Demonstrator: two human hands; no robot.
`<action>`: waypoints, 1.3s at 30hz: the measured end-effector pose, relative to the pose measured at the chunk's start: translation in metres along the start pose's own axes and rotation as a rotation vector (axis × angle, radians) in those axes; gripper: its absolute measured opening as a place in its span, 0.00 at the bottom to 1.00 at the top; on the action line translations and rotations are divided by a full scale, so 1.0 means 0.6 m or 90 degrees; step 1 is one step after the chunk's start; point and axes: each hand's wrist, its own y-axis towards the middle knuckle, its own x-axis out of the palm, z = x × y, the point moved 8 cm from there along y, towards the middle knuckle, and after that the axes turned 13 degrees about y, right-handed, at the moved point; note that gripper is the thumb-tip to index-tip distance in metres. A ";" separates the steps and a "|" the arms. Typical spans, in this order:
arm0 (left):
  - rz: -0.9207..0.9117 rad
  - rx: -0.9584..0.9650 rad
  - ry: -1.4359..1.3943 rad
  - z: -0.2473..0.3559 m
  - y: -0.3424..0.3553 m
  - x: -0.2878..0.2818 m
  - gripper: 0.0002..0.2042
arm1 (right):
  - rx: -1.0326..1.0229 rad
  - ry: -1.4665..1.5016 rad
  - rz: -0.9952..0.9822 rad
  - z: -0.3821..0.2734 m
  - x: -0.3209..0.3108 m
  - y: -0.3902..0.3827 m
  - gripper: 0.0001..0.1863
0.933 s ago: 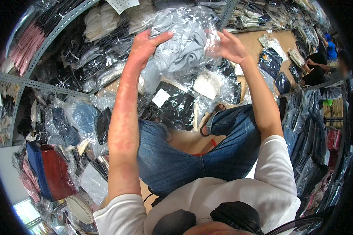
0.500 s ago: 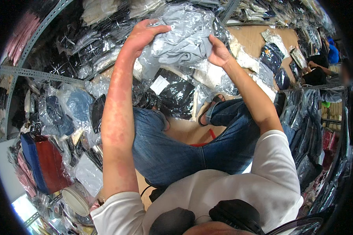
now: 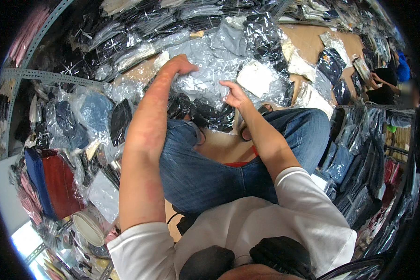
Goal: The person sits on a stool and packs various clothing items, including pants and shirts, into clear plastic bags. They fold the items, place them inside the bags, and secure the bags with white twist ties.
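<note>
Grey Bagged Garment Calls for a Level, Broad Hold

The grey bagged garment is between the person's hands, over the near edge of a heap of packages on the wood-coloured floor. The left hand reaches over its left side, the foremost digit pointing across the film; the other fingertips are hidden, so whether they pinch cannot be told. The right hand is at its near right corner, thumb held apart from the curled fingers; whether film is caught between them is unclear. A white bagged garment lies just beyond that hand, and a black bagged garment shows below the near edge.

Slick, loose plastic probably handles best with fingers supporting the cloth itself and both sides kept level, so the contents do not bunch. No brand, label or writing is legible.
</note>
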 end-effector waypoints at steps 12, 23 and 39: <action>0.152 0.078 -0.062 0.008 -0.020 -0.086 0.37 | 0.110 -0.156 0.293 0.057 -0.198 -0.033 0.16; 0.137 0.066 -0.061 -0.068 -0.006 -0.075 0.30 | 0.148 -0.595 0.483 -0.033 -0.196 -0.066 0.33; 0.135 0.016 -0.111 -0.111 -0.075 -0.072 0.32 | -0.366 -1.432 0.121 -0.014 0.112 0.186 0.36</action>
